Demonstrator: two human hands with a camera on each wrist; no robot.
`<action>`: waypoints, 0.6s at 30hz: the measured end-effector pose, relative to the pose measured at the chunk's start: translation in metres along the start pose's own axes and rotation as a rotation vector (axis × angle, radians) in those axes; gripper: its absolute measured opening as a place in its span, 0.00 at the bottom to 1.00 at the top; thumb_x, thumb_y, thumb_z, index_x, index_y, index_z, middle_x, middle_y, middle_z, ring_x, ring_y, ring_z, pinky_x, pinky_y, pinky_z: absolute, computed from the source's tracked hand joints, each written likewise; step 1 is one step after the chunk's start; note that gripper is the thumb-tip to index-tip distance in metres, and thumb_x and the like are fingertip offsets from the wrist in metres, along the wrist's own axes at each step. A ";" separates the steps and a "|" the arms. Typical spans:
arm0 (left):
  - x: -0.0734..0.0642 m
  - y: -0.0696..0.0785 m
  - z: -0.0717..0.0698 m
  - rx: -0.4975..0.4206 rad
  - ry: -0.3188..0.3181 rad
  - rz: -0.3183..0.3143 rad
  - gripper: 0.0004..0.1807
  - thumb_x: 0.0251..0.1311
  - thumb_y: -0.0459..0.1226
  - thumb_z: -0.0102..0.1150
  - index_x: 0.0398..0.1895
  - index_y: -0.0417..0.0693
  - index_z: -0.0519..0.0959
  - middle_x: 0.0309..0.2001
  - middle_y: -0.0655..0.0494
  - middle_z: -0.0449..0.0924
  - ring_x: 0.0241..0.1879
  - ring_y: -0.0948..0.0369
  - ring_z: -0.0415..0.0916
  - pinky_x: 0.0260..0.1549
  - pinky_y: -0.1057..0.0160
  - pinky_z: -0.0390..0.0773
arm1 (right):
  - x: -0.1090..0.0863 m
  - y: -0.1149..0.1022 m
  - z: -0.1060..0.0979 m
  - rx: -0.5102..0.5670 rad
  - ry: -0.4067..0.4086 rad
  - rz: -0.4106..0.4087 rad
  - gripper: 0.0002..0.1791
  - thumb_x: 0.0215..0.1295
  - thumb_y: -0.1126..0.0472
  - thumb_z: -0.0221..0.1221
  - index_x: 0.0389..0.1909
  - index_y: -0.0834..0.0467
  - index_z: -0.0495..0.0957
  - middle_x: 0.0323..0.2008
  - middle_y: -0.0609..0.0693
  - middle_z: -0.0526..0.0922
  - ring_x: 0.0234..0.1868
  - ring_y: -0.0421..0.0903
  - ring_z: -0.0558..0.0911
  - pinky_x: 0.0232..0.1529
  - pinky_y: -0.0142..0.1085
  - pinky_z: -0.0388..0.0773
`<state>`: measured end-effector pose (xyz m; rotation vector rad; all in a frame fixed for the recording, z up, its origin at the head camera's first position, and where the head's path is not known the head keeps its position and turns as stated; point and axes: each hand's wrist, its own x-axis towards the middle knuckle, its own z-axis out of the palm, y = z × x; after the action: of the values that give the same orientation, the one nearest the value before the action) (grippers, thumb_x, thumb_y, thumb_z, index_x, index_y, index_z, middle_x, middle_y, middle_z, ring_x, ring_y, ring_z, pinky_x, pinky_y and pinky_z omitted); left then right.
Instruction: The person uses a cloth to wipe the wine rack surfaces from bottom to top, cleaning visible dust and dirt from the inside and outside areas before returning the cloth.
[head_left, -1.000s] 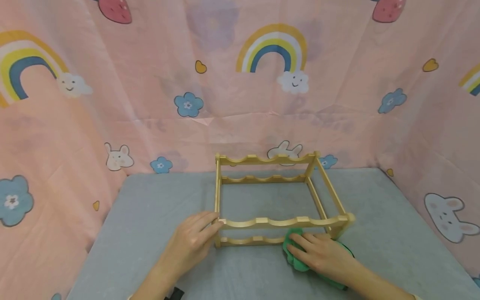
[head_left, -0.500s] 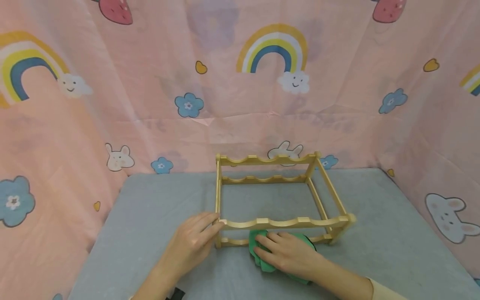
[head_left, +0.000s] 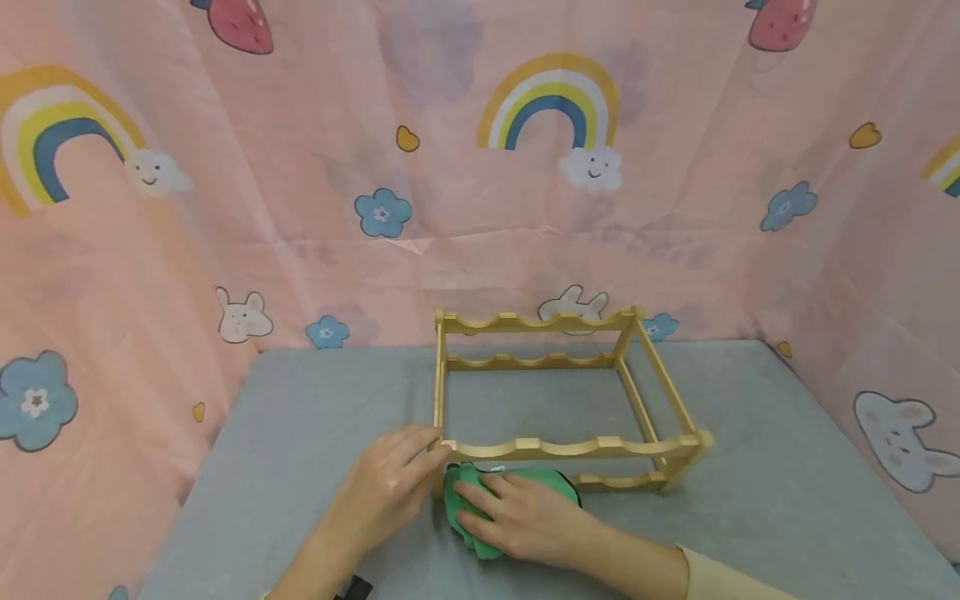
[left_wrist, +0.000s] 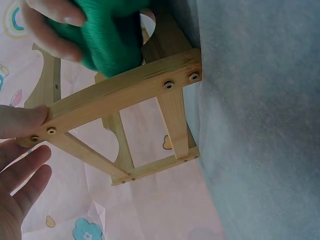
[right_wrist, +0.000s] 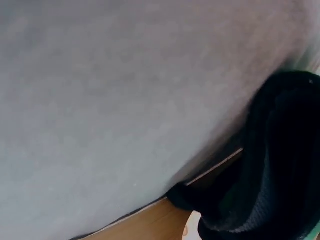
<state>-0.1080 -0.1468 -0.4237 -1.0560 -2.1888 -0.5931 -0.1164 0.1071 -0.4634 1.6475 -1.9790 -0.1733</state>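
Observation:
A light wooden rack with scalloped rails (head_left: 525, 450) stands on the grey-covered table. My left hand (head_left: 390, 475) holds its near left upper corner; in the left wrist view the thumb (left_wrist: 22, 121) lies on one side of that corner post, the fingers on the other. With curled fingers, my right hand (head_left: 525, 521) grips a bunched green cloth (head_left: 557, 482) with black edging against the left part of the front lower rail. The cloth hides that stretch of rail. Close up in the right wrist view, a dark fold of fabric (right_wrist: 280, 160) overlaps the wood.
Grey fabric covers the table (head_left: 315, 408). Behind and at both sides hangs a pink curtain (head_left: 300, 167) printed with rainbows, flowers and rabbits. A small black object (head_left: 357, 587) shows by the left forearm at the bottom edge.
My right hand has slid the green cloth leftward along the front lower rail, from its right part to near the left corner. The left hand keeps its hold and the rack stays put.

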 end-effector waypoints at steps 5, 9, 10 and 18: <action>0.001 0.001 0.002 0.005 0.015 0.007 0.18 0.48 0.25 0.78 0.45 0.43 0.89 0.50 0.47 0.88 0.48 0.52 0.86 0.45 0.55 0.88 | -0.002 -0.001 0.000 -0.039 -0.132 0.031 0.22 0.66 0.54 0.71 0.61 0.47 0.81 0.63 0.52 0.78 0.53 0.50 0.84 0.46 0.35 0.86; 0.001 0.000 0.002 0.005 0.024 0.014 0.20 0.46 0.25 0.79 0.45 0.43 0.89 0.49 0.47 0.88 0.47 0.52 0.86 0.43 0.55 0.88 | -0.011 0.002 0.000 -0.031 -0.162 0.072 0.21 0.64 0.55 0.73 0.57 0.45 0.83 0.61 0.51 0.79 0.49 0.49 0.84 0.42 0.34 0.86; 0.001 0.001 0.002 0.003 0.020 0.011 0.19 0.46 0.25 0.79 0.45 0.43 0.89 0.49 0.47 0.88 0.47 0.52 0.86 0.43 0.55 0.88 | -0.014 0.002 -0.001 -0.032 -0.160 0.076 0.21 0.63 0.55 0.74 0.56 0.45 0.83 0.61 0.50 0.79 0.49 0.48 0.84 0.40 0.34 0.86; 0.000 0.001 0.002 -0.011 0.009 -0.011 0.18 0.48 0.25 0.78 0.44 0.44 0.90 0.49 0.48 0.88 0.48 0.53 0.86 0.44 0.54 0.88 | -0.031 0.005 -0.013 -0.024 -0.194 0.079 0.19 0.61 0.54 0.75 0.54 0.44 0.85 0.58 0.51 0.80 0.46 0.48 0.82 0.37 0.36 0.85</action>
<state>-0.1080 -0.1448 -0.4245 -1.0457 -2.1868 -0.6145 -0.1119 0.1410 -0.4608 1.5854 -2.1727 -0.3367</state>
